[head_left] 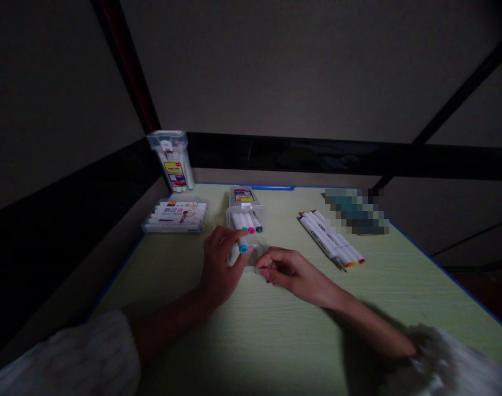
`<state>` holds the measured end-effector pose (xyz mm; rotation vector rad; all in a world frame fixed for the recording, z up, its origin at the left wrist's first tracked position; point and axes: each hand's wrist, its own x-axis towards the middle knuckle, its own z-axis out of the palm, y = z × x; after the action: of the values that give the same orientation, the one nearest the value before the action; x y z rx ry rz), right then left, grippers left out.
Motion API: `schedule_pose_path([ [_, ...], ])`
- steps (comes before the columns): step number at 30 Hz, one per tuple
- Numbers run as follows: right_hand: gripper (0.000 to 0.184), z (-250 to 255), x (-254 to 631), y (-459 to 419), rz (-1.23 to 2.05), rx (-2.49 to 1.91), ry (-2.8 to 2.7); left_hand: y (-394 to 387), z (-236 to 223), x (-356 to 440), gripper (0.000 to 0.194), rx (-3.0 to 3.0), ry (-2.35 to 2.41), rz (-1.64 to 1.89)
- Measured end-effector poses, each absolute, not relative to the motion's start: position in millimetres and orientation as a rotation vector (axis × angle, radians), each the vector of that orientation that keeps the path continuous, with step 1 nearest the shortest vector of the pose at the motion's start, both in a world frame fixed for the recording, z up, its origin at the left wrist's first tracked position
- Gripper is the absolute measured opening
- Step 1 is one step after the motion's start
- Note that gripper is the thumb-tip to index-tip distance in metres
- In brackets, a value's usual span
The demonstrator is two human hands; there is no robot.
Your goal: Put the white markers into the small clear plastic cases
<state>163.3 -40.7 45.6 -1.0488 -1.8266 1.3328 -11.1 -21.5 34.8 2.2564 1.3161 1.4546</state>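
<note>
A clear plastic marker case [243, 209] lies on the table, its open end facing me. Green, pink and teal ends of white markers [251, 224] show in its mouth. With thumb and fingers, my left hand [222, 264] grips a blue-ended marker [244, 248] at that opening, its end pointing toward me. The clear lid [257, 254] hangs open below the mouth, partly hidden by my hands. My right hand [290, 273] is closed at the lid's right edge, thumb and fingertips pinching it.
Several loose white markers [331, 239] lie side by side to the right. Behind them is a blurred-out flat item [356, 212]. At the left are a lying marker box [176, 214] and an upright case of markers [172, 162]. A dark-banded wall [300, 157] stands behind the table.
</note>
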Motion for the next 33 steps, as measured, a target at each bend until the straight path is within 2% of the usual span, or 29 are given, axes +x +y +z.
schedule_pose_path([
  [33,0.015,46.7,163.7,-40.8,1.305,-1.053,-1.863,-5.5,23.1,-13.5,0.030,1.973,1.394,1.400],
])
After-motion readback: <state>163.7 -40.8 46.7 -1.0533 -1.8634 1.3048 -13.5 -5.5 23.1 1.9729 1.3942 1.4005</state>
